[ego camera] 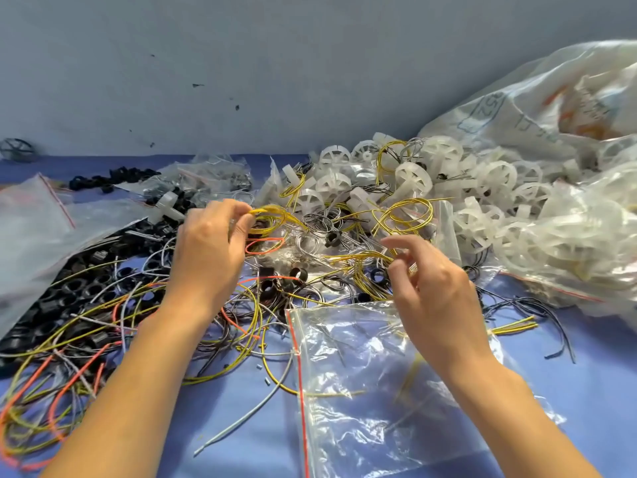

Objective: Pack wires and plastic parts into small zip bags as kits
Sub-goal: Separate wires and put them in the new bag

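My left hand [210, 250] pinches a coiled yellow wire [272, 219] between thumb and fingertips, lifted just above the pile at the table's middle. My right hand [431, 291] hovers to the right with loosely curled fingers over another bundle of yellow wires [362, 262]; it holds nothing I can make out. A clear zip bag with a red seal strip [344, 391] lies flat in front, under my right forearm. White plastic wheels [413, 177] are heaped behind the wires. Small black plastic rings [298, 273] lie among them.
Loose yellow, orange, grey and black wires [86, 339] sprawl over the blue table at left. A big bag of black parts [51, 291] lies far left. Large clear bags of white wheels [568, 236] fill the right. Small filled zip bags [206, 177] sit by the wall.
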Action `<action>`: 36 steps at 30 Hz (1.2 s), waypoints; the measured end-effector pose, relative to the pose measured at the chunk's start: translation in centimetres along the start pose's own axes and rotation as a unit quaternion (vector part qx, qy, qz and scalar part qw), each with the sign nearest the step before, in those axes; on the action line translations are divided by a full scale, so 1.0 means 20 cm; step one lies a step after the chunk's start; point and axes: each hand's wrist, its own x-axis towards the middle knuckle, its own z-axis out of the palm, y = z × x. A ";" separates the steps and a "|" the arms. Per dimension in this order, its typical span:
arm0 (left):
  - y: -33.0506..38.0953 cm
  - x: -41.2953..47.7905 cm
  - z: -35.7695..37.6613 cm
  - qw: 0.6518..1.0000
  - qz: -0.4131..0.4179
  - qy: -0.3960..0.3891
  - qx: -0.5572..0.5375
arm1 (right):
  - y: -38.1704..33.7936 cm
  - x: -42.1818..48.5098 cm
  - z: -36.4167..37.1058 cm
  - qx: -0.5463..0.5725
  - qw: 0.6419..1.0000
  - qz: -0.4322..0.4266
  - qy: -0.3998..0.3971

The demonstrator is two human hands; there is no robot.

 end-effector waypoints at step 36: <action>0.51 -0.20 -0.07 0.831 -0.207 -0.143 -0.496 | -0.27 -0.07 -0.01 0.468 0.849 0.074 -0.235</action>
